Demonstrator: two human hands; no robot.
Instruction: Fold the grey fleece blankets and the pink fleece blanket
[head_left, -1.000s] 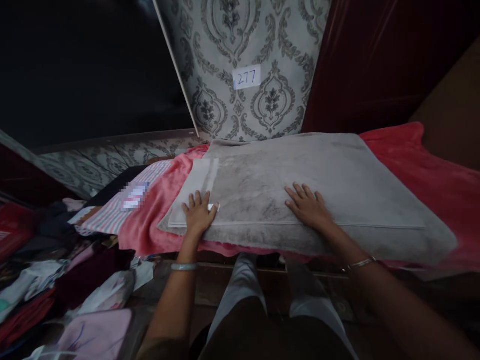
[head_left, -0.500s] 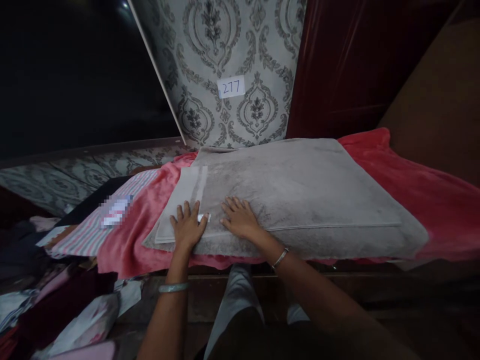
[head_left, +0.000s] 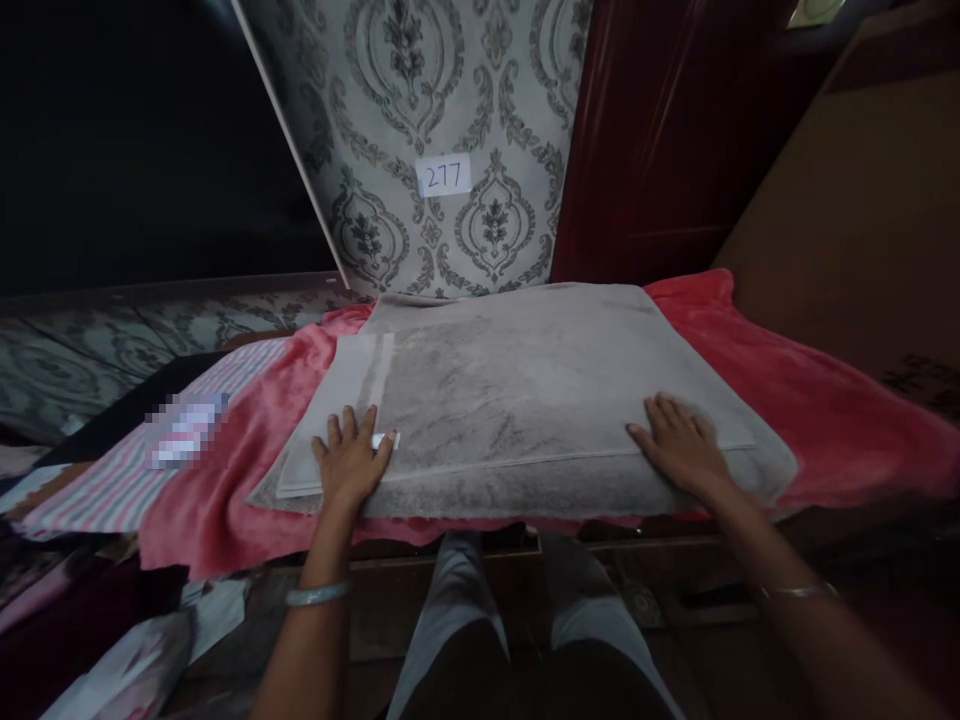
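Our two hands are well apart and grip nothing. We see the left hand [head_left: 351,460], fingers spread, flat on the pale left end of the folded grey cloth [head_left: 517,400], mid-frame; the right hand [head_left: 679,445], slightly blurred, lies open near its lower right. One card [head_left: 443,176], upper centre, reads "277"; one white tag [head_left: 388,441] by our left thumb is unreadable. We count two bracelets [head_left: 318,594], one per arm.
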